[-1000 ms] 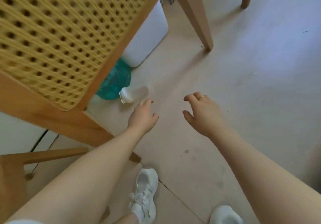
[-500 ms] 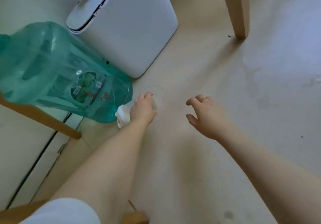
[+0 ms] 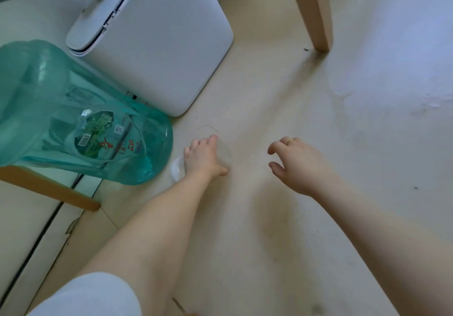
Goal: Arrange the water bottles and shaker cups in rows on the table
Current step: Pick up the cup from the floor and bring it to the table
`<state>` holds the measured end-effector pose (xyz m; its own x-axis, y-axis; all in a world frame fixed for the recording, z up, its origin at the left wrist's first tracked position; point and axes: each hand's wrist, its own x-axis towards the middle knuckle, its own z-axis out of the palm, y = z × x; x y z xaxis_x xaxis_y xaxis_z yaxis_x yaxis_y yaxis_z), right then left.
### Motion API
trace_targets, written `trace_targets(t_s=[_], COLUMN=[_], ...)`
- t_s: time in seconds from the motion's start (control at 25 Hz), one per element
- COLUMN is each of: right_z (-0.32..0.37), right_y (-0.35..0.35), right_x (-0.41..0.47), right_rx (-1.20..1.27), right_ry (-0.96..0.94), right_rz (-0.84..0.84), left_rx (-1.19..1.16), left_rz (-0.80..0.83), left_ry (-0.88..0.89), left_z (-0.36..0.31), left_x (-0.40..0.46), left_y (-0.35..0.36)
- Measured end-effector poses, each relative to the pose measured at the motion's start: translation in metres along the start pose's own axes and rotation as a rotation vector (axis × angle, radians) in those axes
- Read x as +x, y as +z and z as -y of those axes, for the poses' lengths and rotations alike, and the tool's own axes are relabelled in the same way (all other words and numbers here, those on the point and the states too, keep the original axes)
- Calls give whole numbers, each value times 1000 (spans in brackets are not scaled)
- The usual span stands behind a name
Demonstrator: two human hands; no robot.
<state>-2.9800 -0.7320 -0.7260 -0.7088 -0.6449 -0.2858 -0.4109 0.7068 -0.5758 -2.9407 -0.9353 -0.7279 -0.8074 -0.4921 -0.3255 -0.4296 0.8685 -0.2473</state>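
Note:
A small clear shaker cup [image 3: 177,168] with a white lid lies on its side on the beige floor, right beside a big green water jug. My left hand [image 3: 202,157] is wrapped over the cup's clear body, hiding most of it; only the white lid and a faint clear edge show. My right hand [image 3: 297,166], with a ring on one finger, hovers to the right of the cup with fingers curled apart and nothing in it. No table top is in view.
A large green water jug [image 3: 73,119] lies tilted at the left. Behind it stands a white appliance [image 3: 159,46]. A wooden table leg [image 3: 312,9] comes down at the upper right, and a wooden chair rail [image 3: 49,188] crosses the lower left.
The view has dropped below the chair towards the floor. My left hand went from just touching the cup to closing over its body. My right hand stayed alongside, open.

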Motion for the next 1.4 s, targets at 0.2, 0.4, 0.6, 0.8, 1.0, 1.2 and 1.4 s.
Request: trace_targets(t_s=[0.2, 0.4, 0.6, 0.8, 1.0, 1.2, 1.4], right_z=[1, 19, 94, 196, 300, 397, 489], right_y=[-85, -201, -362, -495, -590, -624, -594], right_x=[-120, -233, -310, -358, -371, -351, -321], right_rx=[183, 131, 702, 1488, 1351, 765, 428], right_ry=[220, 417, 688, 410, 121, -229, -486], right_rz=[-99, -235, -660, -663, -597, -470, -287], left_rx=[-684, -1301, -1788, -2030, -2029, -1698, -1330], left_rz=[5, 67, 334, 453, 346, -220, -623], left_ry=[98, -60, -98, -32, 71, 19, -78], left_z=[-97, -143, -135, -90, -18, 81, 195], left_x=[-114, -224, -301, -363, -398, -440, -495], left_y=[-100, -240, -413, -560, -644, -689, -678])
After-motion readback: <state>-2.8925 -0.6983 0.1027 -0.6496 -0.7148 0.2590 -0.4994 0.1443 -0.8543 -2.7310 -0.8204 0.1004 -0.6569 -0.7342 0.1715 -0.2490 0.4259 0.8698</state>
